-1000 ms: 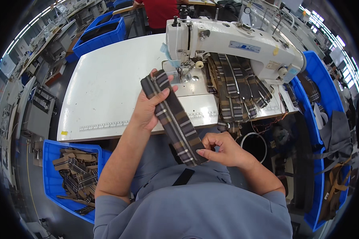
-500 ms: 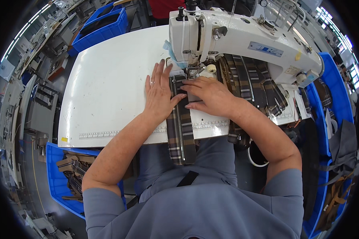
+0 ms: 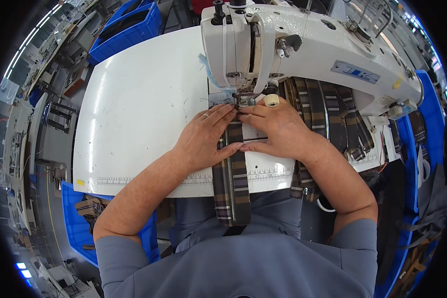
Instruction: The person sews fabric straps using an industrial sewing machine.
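A plaid strip of fabric with a metal zipper (image 3: 228, 181) lies lengthwise under my hands, its near end hanging past the table's front edge. The far end reaches the presser foot of a white sewing machine (image 3: 303, 42). My left hand (image 3: 203, 134) lies flat across the strip, fingers stretched, fingertips close to the foot. From the other side, my right hand (image 3: 278, 126) rests with outstretched fingertips at the strip's far right edge. Both hands are open, and the two thumb tips almost meet over the strip. My fingers cover the strip's far end.
More plaid zipper pieces (image 3: 333, 111) are heaped under the machine arm, right of my right hand. The white table (image 3: 139, 104) has a ruler scale (image 3: 134, 181) along its front. Blue bins stand at the back left (image 3: 126, 32), front left (image 3: 79, 223) and right (image 3: 433, 109).
My left hand has slid right onto the strip, its fingertips now beside the foot. The thumbs have come together. My whole view has shifted slightly, with the machine appearing larger.
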Motion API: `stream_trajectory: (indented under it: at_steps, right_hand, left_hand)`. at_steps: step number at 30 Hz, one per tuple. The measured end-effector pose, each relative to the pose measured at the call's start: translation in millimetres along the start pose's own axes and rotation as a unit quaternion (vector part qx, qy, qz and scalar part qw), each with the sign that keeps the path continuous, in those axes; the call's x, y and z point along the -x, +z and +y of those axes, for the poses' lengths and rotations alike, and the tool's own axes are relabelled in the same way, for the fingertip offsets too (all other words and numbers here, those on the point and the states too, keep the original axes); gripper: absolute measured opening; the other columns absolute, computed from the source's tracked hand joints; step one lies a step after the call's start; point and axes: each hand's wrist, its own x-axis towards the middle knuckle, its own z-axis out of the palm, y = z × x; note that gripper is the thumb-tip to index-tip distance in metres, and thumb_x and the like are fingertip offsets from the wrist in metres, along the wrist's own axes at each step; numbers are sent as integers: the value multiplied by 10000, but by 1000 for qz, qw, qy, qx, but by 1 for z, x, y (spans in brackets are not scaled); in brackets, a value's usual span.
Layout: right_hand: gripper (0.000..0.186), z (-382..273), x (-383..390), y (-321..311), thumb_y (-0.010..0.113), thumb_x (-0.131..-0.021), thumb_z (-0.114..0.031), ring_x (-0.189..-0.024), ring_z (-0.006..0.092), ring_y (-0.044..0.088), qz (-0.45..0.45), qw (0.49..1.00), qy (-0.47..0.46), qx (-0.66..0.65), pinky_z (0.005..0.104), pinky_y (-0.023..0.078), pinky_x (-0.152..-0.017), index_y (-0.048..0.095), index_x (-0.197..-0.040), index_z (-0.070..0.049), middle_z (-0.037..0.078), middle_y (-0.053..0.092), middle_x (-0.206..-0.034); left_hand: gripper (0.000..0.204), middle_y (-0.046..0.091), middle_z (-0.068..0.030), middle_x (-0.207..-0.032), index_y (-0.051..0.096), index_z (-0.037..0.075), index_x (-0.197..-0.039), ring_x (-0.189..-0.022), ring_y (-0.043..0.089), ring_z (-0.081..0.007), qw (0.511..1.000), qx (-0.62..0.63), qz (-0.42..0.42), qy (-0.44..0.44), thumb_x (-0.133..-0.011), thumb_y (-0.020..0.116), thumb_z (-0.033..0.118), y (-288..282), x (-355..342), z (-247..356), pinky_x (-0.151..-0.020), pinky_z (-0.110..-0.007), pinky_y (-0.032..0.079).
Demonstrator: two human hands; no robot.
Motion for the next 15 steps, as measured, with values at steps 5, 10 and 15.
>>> stream_trajectory:
  at_steps: [5, 10, 15]
  right_hand:
    - [601, -1, -3, -3, 800, -838, -483, -1213, 317, 643, -9, 1000, 27, -6, 479, 477, -1012, 723, -1240, -43, 104, 700, -1325]
    - [604, 0, -3, 0, 797, -819, -468, -1117, 282, 618, 23, 1000, 18, -9, 420, 469, -916, 740, -1216, -17, 75, 724, -1272]
    - [613, -1, -3, 1, 796, -809, -482, -1135, 289, 614, 28, 999, 16, -1, 435, 470, -926, 736, -1212, -22, 77, 709, -1253]
  left_hand:
    - [736, 561, -216, -1490, 568, -68, -1424, -1378, 557, -388, 999, 14, 33, 14, -885, 793, 380, 5, -6, -9, -1165, -479, 455]
    - [712, 571, -225, -1481, 572, -74, -1417, -1387, 554, -386, 999, 5, 45, 6, -886, 792, 348, 6, -9, -9, -1170, -468, 457]
    - [705, 563, -224, -1492, 573, -76, -1418, -1400, 542, -389, 999, 7, 47, 12, -892, 787, 341, 7, -8, -12, -1178, -467, 450]
